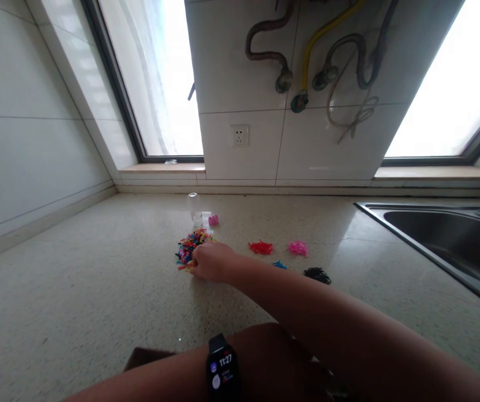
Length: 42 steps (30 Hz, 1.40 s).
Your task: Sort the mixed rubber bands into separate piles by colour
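My right hand [212, 261] reaches to a mixed pile of small coloured bands [196, 241], which look like rubber bands. Its fingers are curled together at the pile's near right edge, and whatever they grip is hidden. My left hand [260, 352] is low in front of me, past a black watch [223, 365] on the wrist. It lies in shadow, with its fingers out of sight behind my right arm. Separate small heaps lie to the right: red bands [260, 247], pink bands [297, 248], black bands [317, 274] and blue bands [279, 265], the last partly covered by my forearm.
Behind the mixed pile are a clear bottle [193, 207] and a pink cap [213, 220]. A metal sink [374, 212] is set into the speckled countertop [97, 290] at right. The tiled wall at the back carries a socket [240, 135] and hanging hoses [307, 61].
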Available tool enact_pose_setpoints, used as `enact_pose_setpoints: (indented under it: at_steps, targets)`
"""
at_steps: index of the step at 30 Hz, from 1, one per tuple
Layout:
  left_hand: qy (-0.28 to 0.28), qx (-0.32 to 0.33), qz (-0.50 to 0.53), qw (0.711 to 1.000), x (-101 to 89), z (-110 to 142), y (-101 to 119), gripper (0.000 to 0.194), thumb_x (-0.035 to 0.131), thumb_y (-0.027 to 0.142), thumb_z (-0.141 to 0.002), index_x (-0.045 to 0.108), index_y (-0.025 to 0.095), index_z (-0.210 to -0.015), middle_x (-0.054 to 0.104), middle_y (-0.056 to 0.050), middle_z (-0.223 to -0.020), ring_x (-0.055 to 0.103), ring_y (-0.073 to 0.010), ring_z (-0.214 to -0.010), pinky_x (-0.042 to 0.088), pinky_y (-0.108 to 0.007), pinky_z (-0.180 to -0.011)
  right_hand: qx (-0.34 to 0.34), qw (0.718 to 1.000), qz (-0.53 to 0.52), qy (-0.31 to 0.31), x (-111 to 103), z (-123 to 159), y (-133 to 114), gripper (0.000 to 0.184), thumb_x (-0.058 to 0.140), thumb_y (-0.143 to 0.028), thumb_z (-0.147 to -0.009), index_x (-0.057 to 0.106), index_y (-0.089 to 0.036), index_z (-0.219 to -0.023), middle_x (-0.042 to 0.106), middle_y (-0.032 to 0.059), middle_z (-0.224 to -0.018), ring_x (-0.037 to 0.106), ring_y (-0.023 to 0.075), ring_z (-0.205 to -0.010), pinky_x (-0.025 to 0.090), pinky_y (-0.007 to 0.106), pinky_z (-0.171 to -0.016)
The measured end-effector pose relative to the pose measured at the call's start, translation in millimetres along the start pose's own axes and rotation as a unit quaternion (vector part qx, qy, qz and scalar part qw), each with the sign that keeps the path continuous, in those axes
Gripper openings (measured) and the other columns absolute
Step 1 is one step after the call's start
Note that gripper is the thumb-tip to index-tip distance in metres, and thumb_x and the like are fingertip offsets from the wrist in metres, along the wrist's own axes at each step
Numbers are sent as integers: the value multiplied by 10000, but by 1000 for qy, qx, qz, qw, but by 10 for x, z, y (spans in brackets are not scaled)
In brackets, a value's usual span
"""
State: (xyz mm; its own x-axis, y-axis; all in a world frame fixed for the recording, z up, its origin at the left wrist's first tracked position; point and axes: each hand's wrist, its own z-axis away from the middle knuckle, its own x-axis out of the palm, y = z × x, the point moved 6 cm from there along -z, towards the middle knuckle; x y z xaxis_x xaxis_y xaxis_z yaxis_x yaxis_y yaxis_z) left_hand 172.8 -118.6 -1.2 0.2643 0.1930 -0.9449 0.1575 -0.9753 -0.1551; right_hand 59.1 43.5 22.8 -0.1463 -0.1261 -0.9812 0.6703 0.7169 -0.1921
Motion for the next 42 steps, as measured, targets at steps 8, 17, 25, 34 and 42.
enact_pose_setpoints:
  at_steps: [8, 17, 25, 34, 42]
  targets:
    - [23, 41, 40, 998, -140, 2, 31, 228, 472, 336, -1007, 666, 238, -1075, 625, 2, -1259, 571, -184, -1120, 516, -301, -797, -7, 1000, 20, 10, -137, 79, -5, 215, 611, -308, -817, 768, -174, -877, 764, 110, -911, 695, 234, -816, 403, 255, -578]
    - [23, 52, 16, 998, -135, 45, 63, 128, 572, 302, -965, 665, 214, -967, 607, 7, -896, 548, -135, -723, 386, -285, -479, 53, 995, -42, 72, -475, 899, 862, 176, 664, -320, -825, 778, -197, -879, 757, 67, -827, 647, 182, -738, 385, 272, -655]
    - [15, 53, 1, 998, -103, 42, 45, 117, 563, 285, -972, 649, 214, -936, 587, 2, -860, 544, -136, -721, 360, -278, -485, 54, 988, -96, 107, -474, 1072, 1030, 209, 625, -339, -863, 777, -208, -920, 748, 64, -847, 625, 179, -742, 387, 284, -669]
    - [16, 58, 23, 998, -124, 44, 31, 150, 516, 221, -982, 610, 192, -868, 533, 17, -794, 507, -144, -708, 365, -296, -494, 190, 904, -209, 321, -631, 1790, 2401, 323, 559, -428, -851, 749, -169, -878, 618, 31, -629, 481, 147, -574, 341, 287, -567]
    - [7, 58, 38, 998, -94, 43, 9, 150, 497, 234, -997, 614, 204, -909, 550, 27, -804, 490, -140, -697, 350, -293, -494, 224, 896, -281, 261, -282, 1913, 2882, 256, 641, -395, -778, 763, -176, -832, 639, 26, -640, 538, 159, -616, 387, 287, -605]
